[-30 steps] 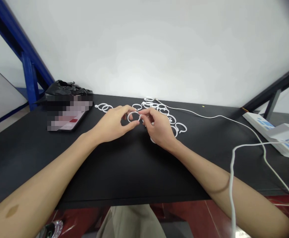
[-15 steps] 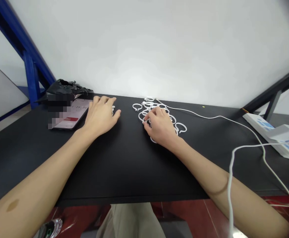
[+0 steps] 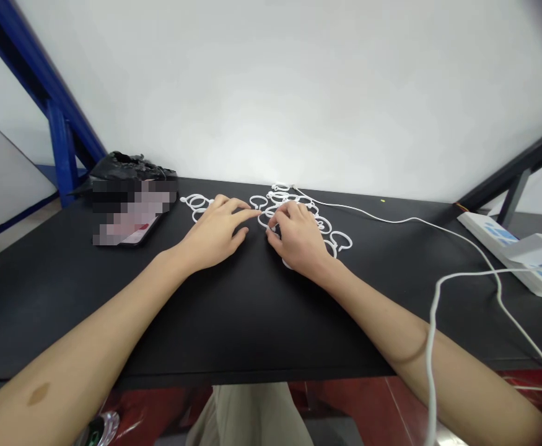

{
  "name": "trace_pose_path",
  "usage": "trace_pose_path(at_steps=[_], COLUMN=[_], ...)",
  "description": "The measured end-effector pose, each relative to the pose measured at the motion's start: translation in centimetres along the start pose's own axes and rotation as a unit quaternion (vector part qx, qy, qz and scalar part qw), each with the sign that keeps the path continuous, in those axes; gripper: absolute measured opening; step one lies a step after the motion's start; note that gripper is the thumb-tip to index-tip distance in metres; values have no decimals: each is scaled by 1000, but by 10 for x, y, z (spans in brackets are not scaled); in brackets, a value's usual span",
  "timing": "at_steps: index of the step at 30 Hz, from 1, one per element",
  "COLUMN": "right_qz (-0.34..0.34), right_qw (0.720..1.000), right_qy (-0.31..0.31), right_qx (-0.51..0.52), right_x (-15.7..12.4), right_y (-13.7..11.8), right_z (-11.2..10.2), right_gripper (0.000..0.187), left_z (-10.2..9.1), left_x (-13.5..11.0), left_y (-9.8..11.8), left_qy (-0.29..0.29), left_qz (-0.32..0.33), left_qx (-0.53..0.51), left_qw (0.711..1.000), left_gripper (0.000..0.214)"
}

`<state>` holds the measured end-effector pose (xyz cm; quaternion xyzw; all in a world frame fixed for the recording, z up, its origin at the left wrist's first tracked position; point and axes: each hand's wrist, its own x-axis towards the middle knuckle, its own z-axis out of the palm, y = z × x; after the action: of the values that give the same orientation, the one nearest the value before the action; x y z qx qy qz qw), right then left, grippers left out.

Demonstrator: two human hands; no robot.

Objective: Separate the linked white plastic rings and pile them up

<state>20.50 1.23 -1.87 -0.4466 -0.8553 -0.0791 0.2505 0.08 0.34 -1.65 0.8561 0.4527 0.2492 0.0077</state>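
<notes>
White open plastic rings with small knobbed ends, like shower curtain rings, lie in a loose pile (image 3: 279, 197) in the middle of the black table. My right hand (image 3: 301, 238) rests over the pile, its thumb and fingers pinched on the near edge of one white ring (image 3: 260, 220). My left hand (image 3: 217, 232) is open, fingers stretched out, with the index fingertip at the left side of that same ring. Partly hidden behind my left hand is a smaller group of rings (image 3: 184, 199). One more ring (image 3: 340, 234) lies right of my right hand.
A phone (image 3: 147, 229), partly blurred out, lies at the left before a crumpled black bag (image 3: 129, 166). A white cable (image 3: 391, 220) runs from the pile to the right, looping over my right forearm. A white box with blue panels (image 3: 498, 232) sits at the right edge.
My left hand has moved right, from beside the phone to the ring at my right fingertips, uncovering the left group of rings. My right hand has stayed nearly still.
</notes>
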Motion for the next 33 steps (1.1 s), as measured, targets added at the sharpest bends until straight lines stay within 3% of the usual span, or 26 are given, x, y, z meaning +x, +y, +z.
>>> trace_pose_path(at_steps=[6, 11, 15, 20, 26, 33], right_qz=[-31, -35, -51, -70, -75, -15], right_qw=[995, 987, 981, 977, 974, 974], right_qy=[78, 102, 97, 66, 59, 88], right_qx=[57, 116, 160, 190, 204, 210], right_x=[3, 4, 4, 2, 2, 3], right_y=[-8, -13, -13, -15, -15, -9], right_z=[-6, -12, -12, -13, -13, -7], right_gripper=[10, 13, 21, 30, 26, 12], left_z=[-3, -9, -13, -13, -10, -15], left_x=[2, 4, 5, 4, 4, 3], left_y=[3, 8, 9, 8, 8, 14], left_qy=[21, 58, 70, 41, 35, 46], left_qz=[-6, -26, -38, -34, -33, -50], left_qx=[-13, -31, -19, -8, -17, -53], left_qw=[1000, 998, 997, 999, 999, 996], left_gripper=[36, 32, 34, 35, 36, 41])
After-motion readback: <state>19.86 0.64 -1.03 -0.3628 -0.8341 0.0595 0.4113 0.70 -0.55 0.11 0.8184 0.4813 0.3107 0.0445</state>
